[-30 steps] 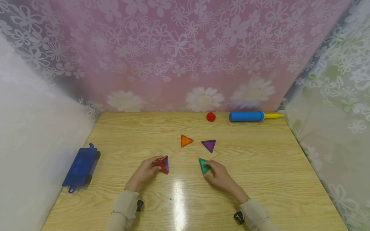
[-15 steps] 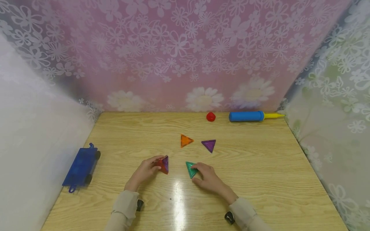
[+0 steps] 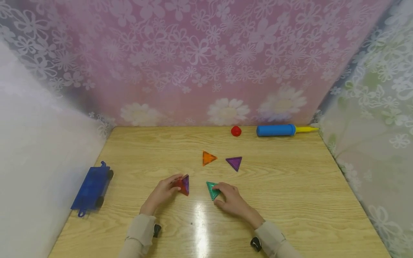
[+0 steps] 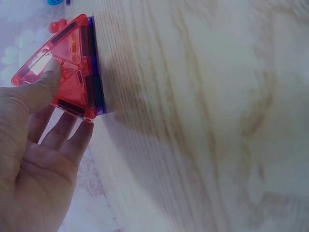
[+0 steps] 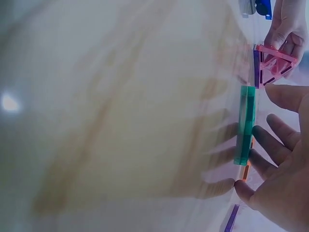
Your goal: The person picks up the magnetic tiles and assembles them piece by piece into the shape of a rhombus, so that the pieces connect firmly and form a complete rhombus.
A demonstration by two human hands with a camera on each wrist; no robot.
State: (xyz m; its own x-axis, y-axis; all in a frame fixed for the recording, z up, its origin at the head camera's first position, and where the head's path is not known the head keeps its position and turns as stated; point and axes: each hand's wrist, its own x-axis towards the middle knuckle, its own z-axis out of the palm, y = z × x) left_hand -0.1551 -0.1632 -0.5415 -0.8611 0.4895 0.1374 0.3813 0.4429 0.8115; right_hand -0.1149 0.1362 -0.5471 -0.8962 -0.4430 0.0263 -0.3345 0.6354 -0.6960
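Near the middle of the table, my left hand (image 3: 162,191) holds a red triangular magnetic tile (image 4: 75,48), thumb on its face. It stands raised on a purple triangular tile (image 4: 95,72) seen edge-on; the fingers behind it are partly hidden. To the right, my right hand (image 3: 233,200) rests fingertips on a green triangular tile (image 3: 212,190) lying flat. In the right wrist view, those fingers are extended and spread along the green tile, with the thumb apart from it. A small gap separates the green tile from the red and purple pair.
Beyond the hands lie an orange triangular tile (image 3: 208,158) and another purple triangular tile (image 3: 235,163). A small red piece (image 3: 236,131) and a blue hand pump (image 3: 275,130) with a yellow nozzle sit at the back edge. A blue toy wagon (image 3: 93,188) stands at the left edge.
My right hand has slid the green tile left, nearer the red and purple tiles, and has barely moved in the last half second. My left hand stays in place on the red tile.
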